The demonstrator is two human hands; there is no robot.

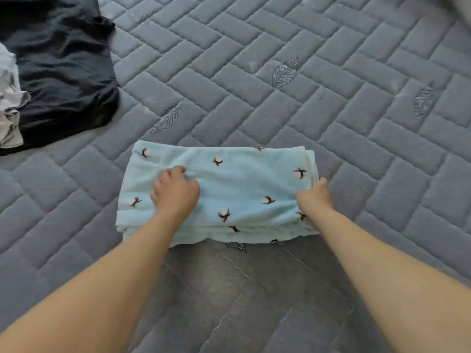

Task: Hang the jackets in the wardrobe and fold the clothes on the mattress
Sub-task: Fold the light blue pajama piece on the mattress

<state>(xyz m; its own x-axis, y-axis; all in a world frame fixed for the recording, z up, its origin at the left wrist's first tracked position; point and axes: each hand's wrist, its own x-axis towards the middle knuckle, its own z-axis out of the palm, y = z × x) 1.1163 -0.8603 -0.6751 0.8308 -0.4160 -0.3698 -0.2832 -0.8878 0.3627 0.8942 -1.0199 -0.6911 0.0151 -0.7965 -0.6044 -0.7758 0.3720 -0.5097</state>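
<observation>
Left hand grip: fingers curled, bunching the top layer of the folded light-blue garment. Right hand grip clasps its right edge. Garment lies flat on the grey quilted mattress; black garment well apart, upper left.

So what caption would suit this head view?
Both hands, left and right, grip a folded light-blue garment on the grey quilted mattress.

1. The setting was a home bedroom.
2. A grey quilted mattress with stitched leaf motifs filled the view.
3. Loose household garments, including a black garment, lay on it.
</observation>
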